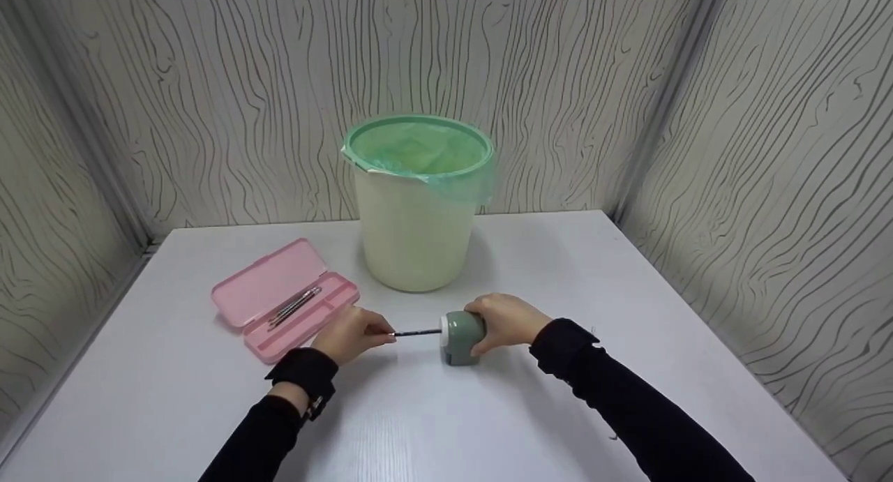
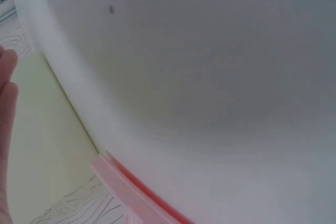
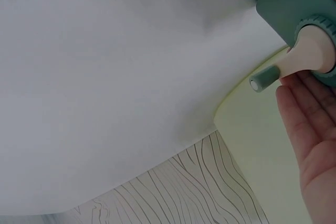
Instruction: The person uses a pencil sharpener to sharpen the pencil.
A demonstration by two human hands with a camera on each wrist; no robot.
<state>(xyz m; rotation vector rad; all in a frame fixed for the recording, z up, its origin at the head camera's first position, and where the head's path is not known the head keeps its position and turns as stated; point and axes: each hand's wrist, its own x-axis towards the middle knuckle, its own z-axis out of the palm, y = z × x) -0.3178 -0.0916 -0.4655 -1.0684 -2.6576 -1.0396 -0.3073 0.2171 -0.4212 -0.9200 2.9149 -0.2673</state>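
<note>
A dark pencil [image 1: 418, 333] lies level, its far end at the white front of a green crank pencil sharpener [image 1: 462, 339]. My left hand [image 1: 352, 335] pinches the pencil's near end between thumb and fingers. On the other side, my right hand [image 1: 513, 320] grips the sharpener from its back and top as it stands on the table. The right wrist view shows the sharpener's pale crank arm [image 3: 307, 53] with a green knob [image 3: 264, 78], close to the fingers. In the left wrist view only some fingers [image 2: 7, 103] show at the edge; the pencil is out of sight there.
An open pink pencil case [image 1: 264, 283] with several pencils [image 1: 296, 307] inside lies left of my hands. Behind them stands a pale bin [image 1: 415, 231] with a green rim and a bag liner. Wood-patterned panels [image 1: 244, 84] enclose the white table [image 1: 418, 426].
</note>
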